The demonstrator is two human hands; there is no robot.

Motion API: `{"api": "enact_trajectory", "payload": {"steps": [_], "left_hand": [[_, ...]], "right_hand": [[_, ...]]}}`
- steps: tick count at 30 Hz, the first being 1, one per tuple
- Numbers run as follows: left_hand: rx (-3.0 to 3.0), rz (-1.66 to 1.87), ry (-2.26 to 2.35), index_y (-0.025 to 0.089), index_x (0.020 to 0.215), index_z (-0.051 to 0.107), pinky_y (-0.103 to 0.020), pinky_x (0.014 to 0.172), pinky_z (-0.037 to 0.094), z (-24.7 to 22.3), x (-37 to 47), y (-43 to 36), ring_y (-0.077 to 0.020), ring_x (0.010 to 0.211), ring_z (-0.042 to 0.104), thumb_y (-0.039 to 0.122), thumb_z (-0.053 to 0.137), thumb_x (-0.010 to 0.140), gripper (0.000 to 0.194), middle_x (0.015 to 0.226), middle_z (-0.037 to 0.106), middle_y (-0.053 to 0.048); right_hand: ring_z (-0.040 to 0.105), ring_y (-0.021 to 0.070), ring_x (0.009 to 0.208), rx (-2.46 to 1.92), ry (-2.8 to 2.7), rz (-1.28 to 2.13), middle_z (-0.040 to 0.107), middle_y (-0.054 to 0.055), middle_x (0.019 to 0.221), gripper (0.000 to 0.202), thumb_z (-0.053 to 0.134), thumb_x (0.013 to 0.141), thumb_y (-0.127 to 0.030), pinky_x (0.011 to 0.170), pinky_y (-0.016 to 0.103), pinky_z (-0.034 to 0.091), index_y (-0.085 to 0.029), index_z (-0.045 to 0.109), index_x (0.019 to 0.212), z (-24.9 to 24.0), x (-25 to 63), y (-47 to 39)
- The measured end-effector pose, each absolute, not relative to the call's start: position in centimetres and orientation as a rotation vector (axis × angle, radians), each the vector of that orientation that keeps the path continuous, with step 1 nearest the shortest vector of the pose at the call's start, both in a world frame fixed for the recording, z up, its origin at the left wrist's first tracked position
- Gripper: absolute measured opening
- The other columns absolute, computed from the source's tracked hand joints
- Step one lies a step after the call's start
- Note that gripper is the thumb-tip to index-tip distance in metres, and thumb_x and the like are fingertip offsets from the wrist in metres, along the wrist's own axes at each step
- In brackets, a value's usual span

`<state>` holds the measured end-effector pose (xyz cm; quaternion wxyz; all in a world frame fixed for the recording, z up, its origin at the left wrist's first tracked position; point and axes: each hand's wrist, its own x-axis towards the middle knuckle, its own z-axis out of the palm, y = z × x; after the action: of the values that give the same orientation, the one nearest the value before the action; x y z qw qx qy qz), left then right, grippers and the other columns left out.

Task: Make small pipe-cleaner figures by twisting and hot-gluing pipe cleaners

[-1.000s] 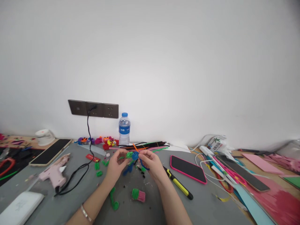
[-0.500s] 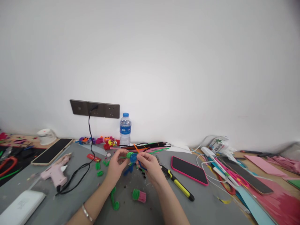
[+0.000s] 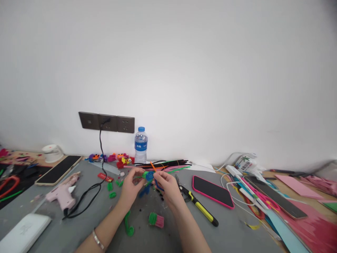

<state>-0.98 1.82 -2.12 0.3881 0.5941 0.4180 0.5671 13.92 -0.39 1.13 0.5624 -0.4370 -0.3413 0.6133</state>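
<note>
My left hand (image 3: 133, 184) pinches the left side of a small pipe-cleaner piece, where a bit of green shows by the fingertips. Its blue coil (image 3: 149, 175) sits between both hands, held a little above the grey mat. With thumb and index pressed together, my right hand (image 3: 167, 184) grips its right edge, and a dark blue strand hangs by those fingers. Blue pipe-cleaner strips (image 3: 144, 191) show just below, blurred. An orange strip (image 3: 153, 166) sticks up behind the right fingertips; whether it is held I cannot tell. Nearer me lies a green and pink pipe-cleaner bundle (image 3: 156, 220), beside a green coiled strip (image 3: 129, 226).
Yellow-black pliers (image 3: 202, 209) and a pink-edged phone (image 3: 212, 191) lie right of my hands. Left are a pink glue gun (image 3: 61, 195) with a black cord and a white box (image 3: 25, 232). A water bottle (image 3: 141, 146) stands by the wall, near black pipe cleaners (image 3: 173, 163).
The blue coil has turned and shifted slightly in my fingers, and less green shows beside it. Both hands stay almost in place.
</note>
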Motion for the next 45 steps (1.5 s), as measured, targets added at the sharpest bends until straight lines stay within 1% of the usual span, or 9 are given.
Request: {"api": "enact_trajectory", "payload": {"steps": [6, 10, 15, 19, 23, 29, 36, 41, 45], "left_hand": [[1.495, 1.455, 1.035, 0.020, 0.081, 0.060, -0.030, 0.069, 0.054, -2.4, -1.0, 1.9, -0.0211, 0.087, 0.064, 0.023, 0.067, 0.071, 0.013, 0.091, 0.066, -0.005], [1.490, 1.458, 1.034, 0.020, 0.082, 0.059, -0.030, 0.070, 0.054, -2.4, -1.0, 1.9, -0.0208, 0.087, 0.064, 0.023, 0.067, 0.070, 0.014, 0.090, 0.065, -0.004], [1.483, 1.444, 1.020, 0.020, 0.084, 0.061, -0.030, 0.071, 0.054, -2.1, -0.8, 1.9, -0.0199, 0.081, 0.064, 0.028, 0.067, 0.072, 0.016, 0.084, 0.065, -0.003], [1.464, 1.435, 1.060, 0.020, 0.085, 0.061, -0.032, 0.072, 0.054, -1.9, -0.8, 1.8, -0.0211, 0.079, 0.066, 0.035, 0.068, 0.073, 0.021, 0.083, 0.067, -0.003], [1.453, 1.433, 1.089, 0.019, 0.086, 0.062, -0.033, 0.071, 0.054, -1.9, -0.8, 1.9, -0.0219, 0.079, 0.067, 0.039, 0.068, 0.072, 0.025, 0.084, 0.068, -0.004], [1.462, 1.477, 1.107, 0.020, 0.085, 0.064, -0.033, 0.074, 0.055, -1.9, -0.9, 2.0, -0.0225, 0.083, 0.067, 0.041, 0.066, 0.073, 0.025, 0.088, 0.069, -0.005], [1.494, 1.487, 1.105, 0.020, 0.083, 0.065, -0.034, 0.073, 0.057, -1.7, -0.9, 1.8, -0.0230, 0.084, 0.067, 0.041, 0.066, 0.073, 0.023, 0.087, 0.069, -0.006], [1.517, 1.472, 1.071, 0.020, 0.086, 0.067, -0.035, 0.076, 0.057, -1.9, -0.8, 1.9, -0.0237, 0.088, 0.068, 0.036, 0.066, 0.074, 0.020, 0.092, 0.070, -0.006], [1.513, 1.453, 1.059, 0.020, 0.087, 0.067, -0.037, 0.078, 0.057, -1.9, -0.9, 1.8, -0.0242, 0.089, 0.068, 0.036, 0.066, 0.075, 0.020, 0.093, 0.071, -0.007]], "right_hand": [[0.050, 0.0093, 0.049, -1.033, -0.807, 1.440, 0.061, -0.001, 0.055, 0.039, 0.083, 0.053, -0.046, 0.049, 0.021, 0.038, -0.016, 0.062, 0.067, 0.8, 13.9, -0.4], [0.052, 0.0115, 0.050, -1.031, -0.873, 1.367, 0.060, -0.001, 0.056, 0.040, 0.081, 0.056, -0.049, 0.049, 0.022, 0.039, -0.017, 0.058, 0.067, 0.2, 13.7, -0.1], [0.051, 0.0122, 0.051, -1.022, -1.034, 1.154, 0.053, -0.004, 0.060, 0.040, 0.073, 0.066, -0.053, 0.047, 0.023, 0.038, -0.021, 0.050, 0.069, -0.1, 13.8, 0.1], [0.053, 0.0133, 0.057, -1.103, -1.148, 0.918, 0.056, -0.001, 0.071, 0.033, 0.066, 0.075, -0.053, 0.053, 0.025, 0.041, -0.021, 0.055, 0.077, 0.1, 14.7, 0.1], [0.058, 0.0175, 0.069, -1.132, -1.217, 0.852, 0.063, 0.003, 0.080, 0.034, 0.060, 0.080, -0.054, 0.063, 0.028, 0.046, -0.021, 0.059, 0.087, 0.2, 15.7, 0.3], [0.057, 0.0161, 0.065, -1.157, -1.291, 0.998, 0.065, 0.004, 0.084, 0.035, 0.068, 0.074, -0.051, 0.058, 0.026, 0.044, -0.020, 0.062, 0.090, 0.0, 16.0, 0.3], [0.054, 0.0134, 0.057, -1.146, -1.240, 1.116, 0.062, -0.001, 0.069, 0.029, 0.077, 0.062, -0.040, 0.049, 0.023, 0.040, -0.020, 0.061, 0.074, -0.7, 15.5, 0.5], [0.057, 0.0155, 0.055, -1.124, -1.178, 1.145, 0.061, -0.001, 0.061, 0.026, 0.075, 0.062, -0.038, 0.048, 0.025, 0.040, -0.020, 0.060, 0.072, -0.4, 15.0, 0.5], [0.058, 0.0162, 0.055, -1.131, -1.170, 1.130, 0.062, 0.000, 0.062, 0.024, 0.073, 0.063, -0.037, 0.048, 0.024, 0.039, -0.019, 0.060, 0.071, -0.3, 15.0, 0.4]]}}
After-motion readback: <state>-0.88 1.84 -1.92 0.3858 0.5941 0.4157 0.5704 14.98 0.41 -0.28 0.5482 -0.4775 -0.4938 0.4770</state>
